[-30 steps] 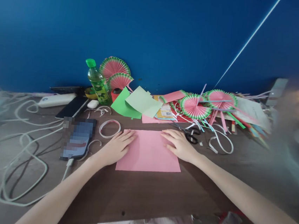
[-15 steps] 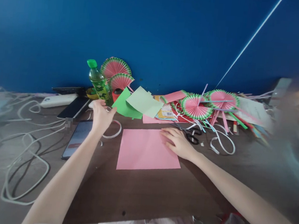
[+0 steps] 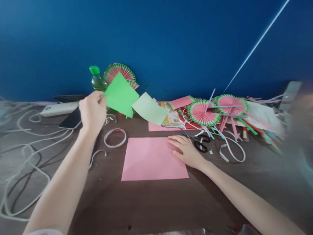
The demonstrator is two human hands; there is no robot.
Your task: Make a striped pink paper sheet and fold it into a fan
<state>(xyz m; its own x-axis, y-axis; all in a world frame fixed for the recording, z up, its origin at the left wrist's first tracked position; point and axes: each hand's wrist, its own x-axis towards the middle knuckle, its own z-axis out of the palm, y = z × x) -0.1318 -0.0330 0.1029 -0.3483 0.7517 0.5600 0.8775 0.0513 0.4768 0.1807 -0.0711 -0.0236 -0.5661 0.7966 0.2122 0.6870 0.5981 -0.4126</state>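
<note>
Between the fingers of my left hand [image 3: 93, 111] is a corner of a bright green sheet of paper [image 3: 122, 94], lifted and tilted in front of the bottle. My right hand [image 3: 185, 150] lies with fingers stretched out on the upper right part of a pink sheet of paper [image 3: 152, 161], which is flat on the table. A pale green sheet [image 3: 150, 108] rests just right of the bright green one. Black-handled scissors [image 3: 201, 142] lie beside my right hand, their blades partly hidden. Below the green sheet sits a roll of tape [image 3: 115, 138].
Watermelon-patterned paper fans [image 3: 205, 113] are heaped at the back right, with more behind the bottle [image 3: 97, 80]. White cables [image 3: 15, 177] loop over the left side, near a white power bank [image 3: 60, 109] and a dark phone [image 3: 71, 119]. A blue wall [image 3: 164, 37] stands behind.
My left hand has taken hold of the bright green sheet and pulled it up and left, away from the pale green one. My right hand has stayed on the pink sheet.
</note>
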